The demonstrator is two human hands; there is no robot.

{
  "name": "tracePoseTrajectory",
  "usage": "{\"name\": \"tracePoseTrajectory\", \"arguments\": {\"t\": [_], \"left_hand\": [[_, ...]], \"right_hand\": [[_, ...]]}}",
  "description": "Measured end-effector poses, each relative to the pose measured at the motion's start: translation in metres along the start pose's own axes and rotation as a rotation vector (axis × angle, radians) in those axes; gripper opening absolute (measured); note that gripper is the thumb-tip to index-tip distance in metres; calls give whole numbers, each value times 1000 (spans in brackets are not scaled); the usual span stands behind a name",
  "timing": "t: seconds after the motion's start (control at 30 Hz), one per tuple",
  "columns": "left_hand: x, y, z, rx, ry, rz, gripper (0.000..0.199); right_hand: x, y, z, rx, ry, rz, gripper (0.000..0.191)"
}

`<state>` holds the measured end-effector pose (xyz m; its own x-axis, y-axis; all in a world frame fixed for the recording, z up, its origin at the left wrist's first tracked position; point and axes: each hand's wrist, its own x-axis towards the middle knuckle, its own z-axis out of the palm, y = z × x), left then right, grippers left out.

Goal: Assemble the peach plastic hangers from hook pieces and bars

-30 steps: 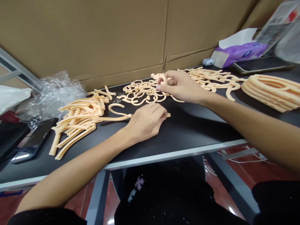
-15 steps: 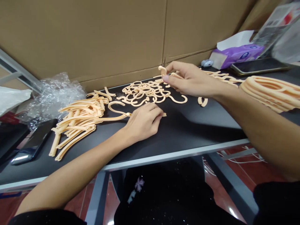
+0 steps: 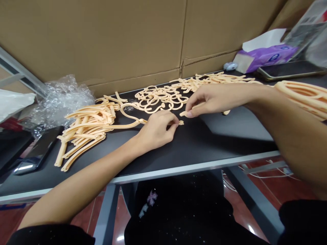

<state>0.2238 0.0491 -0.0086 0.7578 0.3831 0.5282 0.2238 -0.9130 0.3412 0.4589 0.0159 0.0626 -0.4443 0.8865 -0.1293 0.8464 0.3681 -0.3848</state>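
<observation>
My left hand (image 3: 159,131) is closed on a peach plastic hanger part (image 3: 120,127); its hook curves up to the left of the hand and one arm end sticks out past the fingertips. Just right of that end, my right hand (image 3: 208,102) pinches a small peach piece (image 3: 183,113) between thumb and finger. The two pieces are close, with a small gap between them. Behind my hands lies a heap of peach hooks (image 3: 155,98). Left of my left hand is a pile of straight grooved peach pieces (image 3: 88,119).
More thin peach pieces (image 3: 204,79) lie along the cardboard (image 3: 114,41). At the right are stacked peach hangers (image 3: 301,95), a phone (image 3: 291,70) and a purple tissue pack (image 3: 268,58). Bubble wrap (image 3: 62,102) and a dark phone (image 3: 38,151) are at the left.
My right hand has come down and toward me, bringing its small piece beside the hanger end at my left fingertips. My left hand keeps its hold, nearly in place.
</observation>
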Motion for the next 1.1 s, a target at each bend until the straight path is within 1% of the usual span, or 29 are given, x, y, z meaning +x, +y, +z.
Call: {"name": "tracePoseTrajectory", "arguments": {"t": [0.17, 0.27, 0.53, 0.77, 0.97, 1.1], "left_hand": [[0, 1, 0, 17, 6, 4, 13], [1, 1, 0, 20, 3, 4, 12], [1, -1, 1, 32, -20, -20, 13], [2, -3, 4, 8, -6, -7, 12], [3, -2, 5, 18, -32, -52, 14], [3, -3, 5, 5, -22, -35, 14]], "right_hand": [[1, -1, 3, 15, -96, 19, 34], [2, -3, 4, 42, -123, 19, 34], [3, -4, 4, 47, -138, -1, 34], [4, -4, 5, 69, -143, 35, 33], [6, -1, 8, 49, -160, 10, 32], [6, -1, 10, 52, -150, 9, 31]]}}
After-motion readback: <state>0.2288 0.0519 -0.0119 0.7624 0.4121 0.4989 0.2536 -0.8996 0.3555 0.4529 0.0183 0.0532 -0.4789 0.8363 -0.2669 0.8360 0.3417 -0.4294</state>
